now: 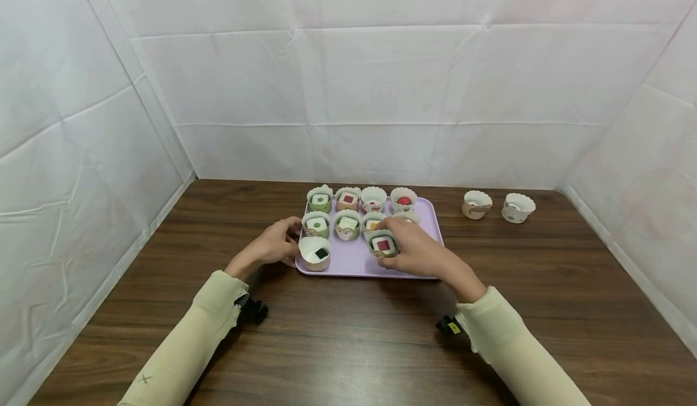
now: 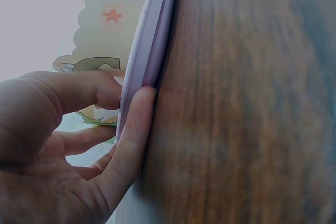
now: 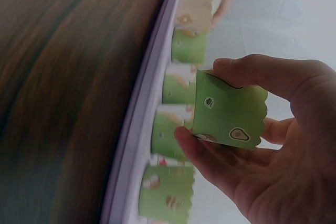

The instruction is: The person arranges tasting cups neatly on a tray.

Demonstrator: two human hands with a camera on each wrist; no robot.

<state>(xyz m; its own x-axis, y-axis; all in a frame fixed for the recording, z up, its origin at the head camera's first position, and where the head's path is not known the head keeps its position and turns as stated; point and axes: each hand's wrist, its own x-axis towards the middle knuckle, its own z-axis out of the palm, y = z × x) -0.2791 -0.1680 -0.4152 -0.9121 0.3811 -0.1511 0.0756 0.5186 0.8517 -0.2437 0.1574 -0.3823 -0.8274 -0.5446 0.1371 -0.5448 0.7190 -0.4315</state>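
Note:
My right hand (image 1: 418, 250) grips a green paper baking cup (image 3: 231, 109) between thumb and fingers, raised over the front of the lilac tray (image 1: 351, 263). Inside that cup sits a white block with a dark red square (image 1: 383, 245). At the tray's left side, my left hand (image 1: 272, 244) pinches the tray rim (image 2: 137, 74). Close to its fingertips, a pale cup (image 1: 314, 263) with a small black-faced piece stands in the front left corner. Behind it, several scalloped cups stand in rows, holding white blocks with coloured faces; one contains a red piece (image 1: 404, 201).
Two more paper cups, one with a brown marking (image 1: 476, 207) and one pale (image 1: 516, 211), stand on the brown wooden table (image 1: 348, 339) right of the tray. White sheeting (image 1: 381, 91) hangs behind and along both sides.

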